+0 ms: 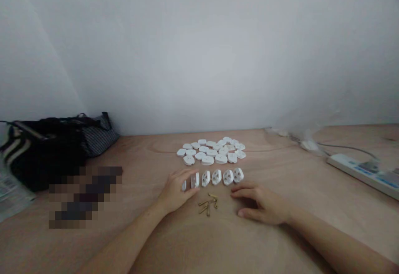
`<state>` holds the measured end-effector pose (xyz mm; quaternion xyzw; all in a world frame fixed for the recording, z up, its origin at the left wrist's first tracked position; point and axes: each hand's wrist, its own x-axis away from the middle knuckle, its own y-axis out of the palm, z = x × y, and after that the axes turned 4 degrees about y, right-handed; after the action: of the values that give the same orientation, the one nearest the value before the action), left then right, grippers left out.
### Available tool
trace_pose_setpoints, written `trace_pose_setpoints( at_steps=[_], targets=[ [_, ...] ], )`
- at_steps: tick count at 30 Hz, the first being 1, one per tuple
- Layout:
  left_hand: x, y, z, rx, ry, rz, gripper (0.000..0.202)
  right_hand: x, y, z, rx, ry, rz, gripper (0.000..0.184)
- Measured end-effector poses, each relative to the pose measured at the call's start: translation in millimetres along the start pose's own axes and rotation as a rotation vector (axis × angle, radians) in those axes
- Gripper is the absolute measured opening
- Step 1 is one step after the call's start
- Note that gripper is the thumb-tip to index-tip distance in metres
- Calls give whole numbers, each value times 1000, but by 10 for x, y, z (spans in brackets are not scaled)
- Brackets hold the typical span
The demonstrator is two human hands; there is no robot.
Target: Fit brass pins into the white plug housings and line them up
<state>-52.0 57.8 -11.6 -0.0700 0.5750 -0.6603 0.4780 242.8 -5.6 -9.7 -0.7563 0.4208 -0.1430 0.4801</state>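
Observation:
My left hand (pixel 177 189) rests on the wooden table (pixel 280 240) with its fingers curled over a white plug piece (pixel 184 185) at the left end of a row of white plug pieces (pixel 216 177). My right hand (pixel 260 203) lies flat and open on the table just right of a few small brass pins (pixel 208 204), touching nothing. Behind the row sits a heap of several white plug covers (pixel 212 151).
A black and striped bag (pixel 46 149) stands at the far left against the white wall. A white power strip (pixel 364 173) with its cord and a clear plastic bag (pixel 299 130) lie at the right. A blurred patch sits left of my left arm.

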Motion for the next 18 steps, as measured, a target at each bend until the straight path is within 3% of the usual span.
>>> trace_pose_setpoints(
  at_steps=[8,11,18],
  targets=[
    [-5,-44,-38,-185,-32,-117,50,3,2,-7,-7,-7,8,43],
    [-4,-51,-17,-182,-29,-107,60,6,1,-12,-7,-1,13,44],
    [-157,-18,88,-56,111,-166,57,7,0,13,-9,-15,7,45]
  ],
)
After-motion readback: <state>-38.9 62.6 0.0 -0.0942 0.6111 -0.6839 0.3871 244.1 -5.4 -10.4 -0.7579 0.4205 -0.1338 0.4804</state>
